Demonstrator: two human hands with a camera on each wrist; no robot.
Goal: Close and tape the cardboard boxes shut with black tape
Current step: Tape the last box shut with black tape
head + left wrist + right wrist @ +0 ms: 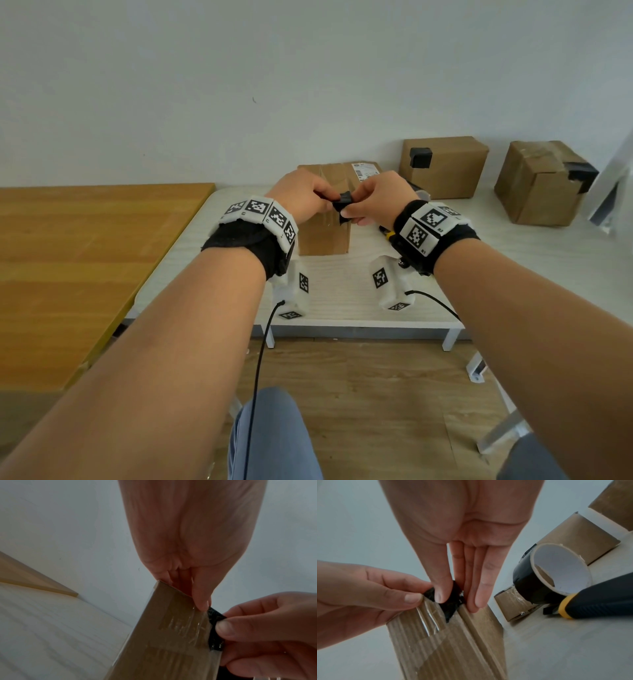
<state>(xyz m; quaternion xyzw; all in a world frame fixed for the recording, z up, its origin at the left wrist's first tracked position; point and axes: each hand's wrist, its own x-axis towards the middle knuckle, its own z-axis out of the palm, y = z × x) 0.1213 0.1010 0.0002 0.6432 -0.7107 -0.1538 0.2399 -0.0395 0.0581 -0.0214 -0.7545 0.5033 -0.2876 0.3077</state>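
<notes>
Partly hidden (by fingers), black tape strip [343, 202] meets the box [323, 236].

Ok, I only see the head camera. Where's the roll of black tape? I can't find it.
Observer: The tape roll sits right of the box, hidden behind the right hand.
Operator: Anything next to it?
Observer: A knife with a yellow and black handle lies beside it.
Operator: Is there other tape on the box?
Observer: Yes, shiny clear tape covers the box just below the tape piece that the left hand pinches.
</notes>
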